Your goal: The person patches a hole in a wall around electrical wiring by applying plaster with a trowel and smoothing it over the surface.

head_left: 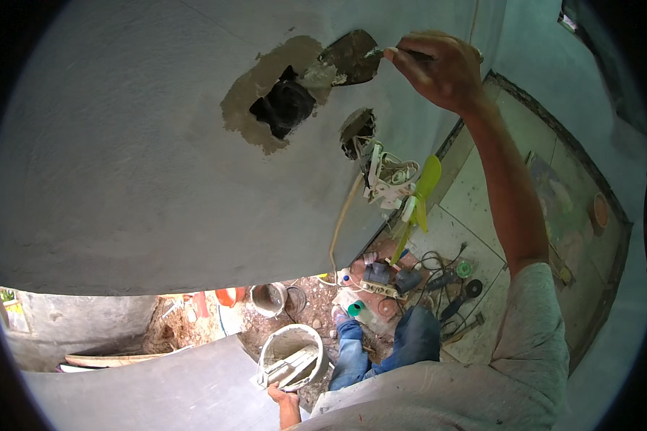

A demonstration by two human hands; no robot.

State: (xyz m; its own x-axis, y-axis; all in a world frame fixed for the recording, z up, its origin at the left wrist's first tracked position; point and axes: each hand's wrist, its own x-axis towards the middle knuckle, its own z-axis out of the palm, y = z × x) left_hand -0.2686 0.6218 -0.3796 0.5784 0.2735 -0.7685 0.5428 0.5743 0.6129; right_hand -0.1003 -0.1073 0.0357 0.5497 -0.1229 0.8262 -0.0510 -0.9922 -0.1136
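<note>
High on the grey wall [158, 165], my right hand [442, 70] is closed around the handle of a trowel [351, 59]. Its blade is smeared with mortar and lies at the upper right edge of a wet mortar patch [241, 108]. That patch surrounds a jagged dark hole [286, 106]. Low down, my left hand [284, 397] grips the near side of a whitish bucket [295, 336]. Pale flat pieces [295, 366] lie in the bucket; their kind is hard to make out.
Below a second hole [357, 131] hang wires and a white fitting [392, 176], with a yellow-green fan blade [428, 183] beside it. Power tools and cables [449, 287] lie on the floor near my legs. Another bucket [268, 299] stands on the dirt.
</note>
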